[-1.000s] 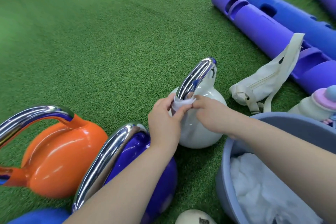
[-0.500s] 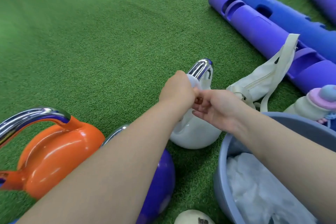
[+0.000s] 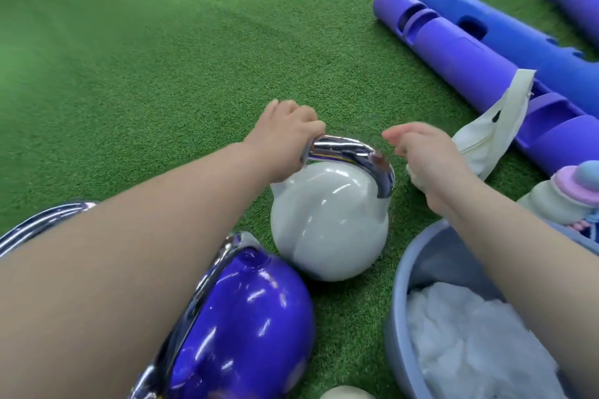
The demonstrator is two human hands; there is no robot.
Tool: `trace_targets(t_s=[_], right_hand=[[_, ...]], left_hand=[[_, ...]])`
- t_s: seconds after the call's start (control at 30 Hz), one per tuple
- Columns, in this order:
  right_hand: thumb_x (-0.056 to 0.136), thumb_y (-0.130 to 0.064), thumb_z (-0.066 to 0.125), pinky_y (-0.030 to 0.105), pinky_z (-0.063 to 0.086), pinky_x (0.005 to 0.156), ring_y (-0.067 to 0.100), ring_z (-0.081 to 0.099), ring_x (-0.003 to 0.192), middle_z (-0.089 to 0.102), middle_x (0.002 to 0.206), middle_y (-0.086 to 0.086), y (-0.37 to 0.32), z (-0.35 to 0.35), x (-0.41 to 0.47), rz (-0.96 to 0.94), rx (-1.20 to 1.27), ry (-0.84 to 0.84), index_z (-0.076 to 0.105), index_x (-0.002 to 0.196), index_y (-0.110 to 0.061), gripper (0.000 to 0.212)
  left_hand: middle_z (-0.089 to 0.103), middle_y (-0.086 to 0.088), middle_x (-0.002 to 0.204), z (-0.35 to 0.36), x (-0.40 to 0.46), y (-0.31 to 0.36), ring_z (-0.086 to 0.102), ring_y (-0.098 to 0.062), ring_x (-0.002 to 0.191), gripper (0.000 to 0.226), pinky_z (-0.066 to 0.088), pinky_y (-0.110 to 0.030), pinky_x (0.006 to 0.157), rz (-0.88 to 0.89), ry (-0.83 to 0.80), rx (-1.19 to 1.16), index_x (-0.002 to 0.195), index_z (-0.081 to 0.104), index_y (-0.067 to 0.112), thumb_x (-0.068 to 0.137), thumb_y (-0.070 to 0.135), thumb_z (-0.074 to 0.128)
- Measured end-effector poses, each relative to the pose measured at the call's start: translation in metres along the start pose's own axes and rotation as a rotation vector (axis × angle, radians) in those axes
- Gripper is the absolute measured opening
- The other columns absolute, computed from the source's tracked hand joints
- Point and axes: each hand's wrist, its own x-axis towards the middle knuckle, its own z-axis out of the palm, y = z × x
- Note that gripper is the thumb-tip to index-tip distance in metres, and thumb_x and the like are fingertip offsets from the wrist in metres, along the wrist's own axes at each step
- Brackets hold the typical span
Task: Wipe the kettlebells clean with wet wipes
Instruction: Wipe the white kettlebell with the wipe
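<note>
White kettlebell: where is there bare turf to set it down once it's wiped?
Open turf spreads beyond and left of the white kettlebell, up to the purple tubes. It is crowded nearer: the purple kettlebell nearly touches it, and the basin, cream bag and bottle fill the right.

The left hand [image 3: 285, 136] covers the near end of the white kettlebell's handle [image 3: 350, 152], and its fingers are hidden behind the hand. A scrap of wipe [image 3: 418, 176] shows under the right hand [image 3: 431, 159]; how it is held cannot be told. The left forearm hides most of the blue kettlebell's handle [image 3: 223, 272] and nearly all of a chrome handle [image 3: 42, 223] at the left edge. The basin [image 3: 408, 272], the bottle [image 3: 564, 194], the tubes [image 3: 453, 55] and a pale ball [image 3: 346, 393] are cut off by the picture's edges. Both kettlebell handles are blurred.
</note>
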Motion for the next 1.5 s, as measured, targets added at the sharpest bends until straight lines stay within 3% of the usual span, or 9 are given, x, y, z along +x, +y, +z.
trace_targets(t_s=[0.1, 0.23, 0.43, 0.6, 0.7, 0.87, 1.03, 1.17, 1.5], right_hand=[[0.080, -0.002, 0.046, 0.029, 0.039, 0.080, 0.015, 0.059, 0.078, 0.063, 0.074, -0.002, 0.003, 0.002, -0.004, 0.092, -0.036, -0.177, 0.066, 0.075, -0.015, 0.024], [0.085, -0.001, 0.049, 0.028, 0.031, 0.079, 0.002, 0.053, 0.041, 0.059, 0.052, -0.010, -0.002, -0.001, 0.004, 0.114, -0.132, -0.248, 0.057, 0.057, -0.018, 0.034], [0.087, -0.002, 0.036, 0.035, 0.035, 0.094, 0.015, 0.053, 0.067, 0.060, 0.077, -0.002, 0.005, -0.001, 0.008, 0.175, 0.025, -0.224, 0.060, 0.079, -0.018, 0.030], [0.085, -0.004, 0.045, 0.025, 0.043, 0.071, 0.014, 0.053, 0.062, 0.060, 0.073, 0.002, 0.003, -0.006, 0.010, 0.094, 0.268, -0.183, 0.061, 0.080, -0.014, 0.020], [0.088, -0.007, 0.041, 0.025, 0.042, 0.068, 0.012, 0.058, 0.068, 0.067, 0.081, 0.003, 0.002, -0.011, 0.009, -0.012, 0.274, -0.311, 0.064, 0.086, -0.013, 0.024], [0.091, -0.012, 0.042, 0.019, 0.044, 0.067, 0.009, 0.061, 0.077, 0.068, 0.082, -0.002, -0.002, -0.012, 0.009, -0.185, 0.096, -0.398, 0.069, 0.084, -0.019, 0.029], [0.094, -0.019, 0.046, 0.020, 0.042, 0.057, 0.012, 0.049, 0.067, 0.056, 0.077, 0.004, -0.002, -0.003, 0.005, -0.247, -0.111, -0.434, 0.067, 0.091, -0.003, 0.027], [0.096, -0.031, 0.046, 0.027, 0.030, 0.059, 0.010, 0.039, 0.063, 0.044, 0.070, 0.003, -0.001, -0.001, 0.008, -0.302, -0.323, -0.488, 0.060, 0.088, 0.000, 0.035], [0.077, -0.015, 0.075, 0.010, 0.033, 0.046, -0.002, 0.042, 0.040, 0.049, 0.040, -0.019, 0.001, -0.040, 0.018, -0.244, -0.745, -0.693, 0.065, 0.064, -0.021, 0.018]], left_hand=[[0.026, -0.003, 0.144, 0.002, 0.001, 0.001, 0.015, -0.027, 0.137, 0.028, 0.007, -0.052, 0.113, -0.049, 0.039, 0.101, 0.115, 0.053, 0.026, 0.088, 0.021, 0.056], [0.049, 0.003, 0.102, 0.004, 0.003, 0.004, 0.048, -0.021, 0.103, 0.013, 0.034, -0.036, 0.090, -0.036, 0.022, -0.052, 0.099, 0.048, 0.023, 0.090, 0.016, 0.054], [0.058, 0.002, 0.088, 0.001, 0.013, 0.039, 0.058, -0.026, 0.086, 0.021, 0.036, -0.032, 0.070, 0.128, 0.087, 0.078, 0.104, 0.044, 0.017, 0.087, 0.005, 0.051], [0.066, -0.003, 0.091, 0.010, 0.014, 0.086, 0.062, -0.026, 0.084, 0.030, 0.031, -0.032, 0.072, 0.187, 0.249, 0.190, 0.113, 0.049, 0.004, 0.084, 0.014, 0.052], [0.062, -0.008, 0.071, 0.026, 0.001, 0.089, 0.062, -0.027, 0.072, 0.039, 0.032, -0.035, 0.084, 0.261, 0.400, -0.045, 0.082, 0.059, 0.004, 0.067, 0.013, 0.024], [0.038, -0.017, 0.138, 0.042, -0.031, 0.092, 0.030, -0.030, 0.133, 0.055, 0.017, -0.038, 0.114, 0.156, 0.459, -0.437, 0.115, 0.055, 0.007, 0.065, 0.016, 0.033], [0.053, 0.003, 0.114, 0.031, -0.054, 0.120, 0.054, 0.009, 0.094, 0.033, 0.042, -0.010, 0.088, -0.637, 0.516, -1.339, 0.110, 0.053, 0.015, 0.078, 0.008, 0.053], [0.068, 0.005, 0.082, 0.016, -0.039, 0.122, 0.059, -0.007, 0.084, 0.034, 0.044, -0.019, 0.082, -0.667, 0.325, -2.044, 0.091, 0.060, 0.013, 0.083, -0.009, 0.037], [0.027, 0.007, 0.144, 0.056, -0.034, 0.127, 0.025, -0.021, 0.130, 0.058, 0.021, -0.018, 0.103, -0.628, 0.039, -1.106, 0.127, 0.054, 0.027, 0.070, 0.026, 0.044]])
